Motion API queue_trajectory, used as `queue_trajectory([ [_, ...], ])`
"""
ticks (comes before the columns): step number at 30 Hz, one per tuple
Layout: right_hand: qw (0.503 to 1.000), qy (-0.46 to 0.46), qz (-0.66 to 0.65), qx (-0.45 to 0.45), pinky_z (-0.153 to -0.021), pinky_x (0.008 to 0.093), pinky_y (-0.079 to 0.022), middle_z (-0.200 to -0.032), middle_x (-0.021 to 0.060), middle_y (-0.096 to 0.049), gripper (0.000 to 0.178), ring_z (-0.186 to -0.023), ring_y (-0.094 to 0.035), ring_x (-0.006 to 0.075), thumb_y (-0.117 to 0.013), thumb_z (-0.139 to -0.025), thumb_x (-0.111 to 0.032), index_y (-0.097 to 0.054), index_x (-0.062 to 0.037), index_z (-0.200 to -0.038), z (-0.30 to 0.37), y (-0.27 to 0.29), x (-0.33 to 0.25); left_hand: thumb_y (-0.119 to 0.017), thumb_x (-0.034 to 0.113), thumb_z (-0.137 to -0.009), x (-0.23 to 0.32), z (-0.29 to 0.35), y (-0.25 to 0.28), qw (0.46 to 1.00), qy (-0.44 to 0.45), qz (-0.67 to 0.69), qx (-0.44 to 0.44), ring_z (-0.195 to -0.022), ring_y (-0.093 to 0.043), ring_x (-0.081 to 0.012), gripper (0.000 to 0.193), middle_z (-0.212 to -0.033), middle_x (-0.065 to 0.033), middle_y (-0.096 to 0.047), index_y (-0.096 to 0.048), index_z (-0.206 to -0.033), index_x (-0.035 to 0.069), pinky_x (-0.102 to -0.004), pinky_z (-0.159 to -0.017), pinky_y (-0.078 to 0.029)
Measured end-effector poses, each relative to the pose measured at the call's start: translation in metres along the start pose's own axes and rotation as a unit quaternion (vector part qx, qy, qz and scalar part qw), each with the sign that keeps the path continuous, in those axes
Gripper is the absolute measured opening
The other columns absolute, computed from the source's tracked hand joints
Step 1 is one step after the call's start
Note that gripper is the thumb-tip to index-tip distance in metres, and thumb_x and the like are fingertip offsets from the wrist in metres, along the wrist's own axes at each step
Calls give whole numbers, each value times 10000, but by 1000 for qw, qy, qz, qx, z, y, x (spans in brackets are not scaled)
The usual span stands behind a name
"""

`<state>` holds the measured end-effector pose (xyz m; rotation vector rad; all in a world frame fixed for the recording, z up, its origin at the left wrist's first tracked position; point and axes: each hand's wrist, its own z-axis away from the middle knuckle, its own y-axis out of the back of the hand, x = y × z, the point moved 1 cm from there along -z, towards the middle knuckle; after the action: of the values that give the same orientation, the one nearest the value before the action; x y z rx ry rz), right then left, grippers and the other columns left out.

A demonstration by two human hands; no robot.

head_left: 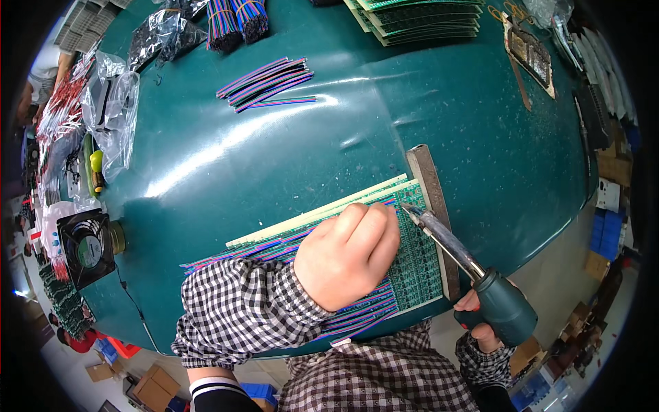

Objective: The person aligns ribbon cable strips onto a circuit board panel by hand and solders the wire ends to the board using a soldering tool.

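Observed through the head view: I have the circuit board panel flat on the green tabletop, close to its near edge and right of that edge's middle. Blue, red and black wires lie across the panel, their loose ends trailing toward the tabletop's left edge; a pale strip runs along the panel's far side, and a metal bar lies against its right side. Left hand: palm down above the wires, fingers bent and drawn together, tips at the wire ends near the panel's far right corner. The hand hides what lies between those tips, so I cannot tell whether they pinch a wire. Right hand: fingers wrapped around the dark green handle of the soldering iron, a firm grasp, just off the near edge. The iron's metal barrel slants over the bar and its tip ends just beside the left fingertips; contact with the panel I cannot make out. Elsewhere I note a group of cut wires toward the far edge, tied wire bundles and a stack of green boards at that edge, and a black fan at the left edge.
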<state>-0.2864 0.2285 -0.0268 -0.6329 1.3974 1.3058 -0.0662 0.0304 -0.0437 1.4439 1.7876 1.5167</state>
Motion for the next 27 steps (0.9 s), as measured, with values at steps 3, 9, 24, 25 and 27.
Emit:
queue_trajectory([
  [3,1000,-9,-10,1,-749,375,-573,-839,28,-764,583,-762,-727,235,-880,-752,-619,-771,-75,-930,-4,-2,-5,-713,56,-760,1,-1,1,999,20,20,-14,-894,-670,-243,378,-1044,-117,-637,-720,-1123,-53,-343,-772,-583],
  [9,1000,-24,-16,-2,-745,377,-574,-841,31,-767,582,-756,-723,228,-898,-733,-611,-776,-76,-925,-5,-3,-4,-714,62,-761,0,-1,2,999,22,23,-14,-907,-673,-242,376,-1056,-114,-644,-724,-1122,-45,-343,-777,-583],
  [24,999,12,0,30,-731,362,-558,-869,52,-789,652,-735,-720,204,-843,-756,-684,-777,-56,-918,0,-8,2,-703,64,-760,1,-1,2,999,20,21,-16,-911,-666,-241,386,-1061,-117,-643,-723,-1129,-45,-347,-805,-585],
  [25,999,11,1,31,-731,362,-558,-869,52,-789,652,-735,-720,204,-843,-756,-684,-777,-56,-918,0,-10,-2,-702,63,-756,1,-1,2,999,19,20,-16,-910,-665,-241,392,-1061,-118,-642,-722,-1132,-47,-348,-806,-586],
  [27,994,-48,-75,70,-741,353,-559,-899,63,-800,660,-738,-724,196,-847,-749,-685,-781,-54,-932,0,-15,-12,-702,62,-755,1,-1,1,999,19,21,-19,-909,-664,-240,394,-1061,-118,-642,-722,-1133,-49,-348,-805,-586],
])
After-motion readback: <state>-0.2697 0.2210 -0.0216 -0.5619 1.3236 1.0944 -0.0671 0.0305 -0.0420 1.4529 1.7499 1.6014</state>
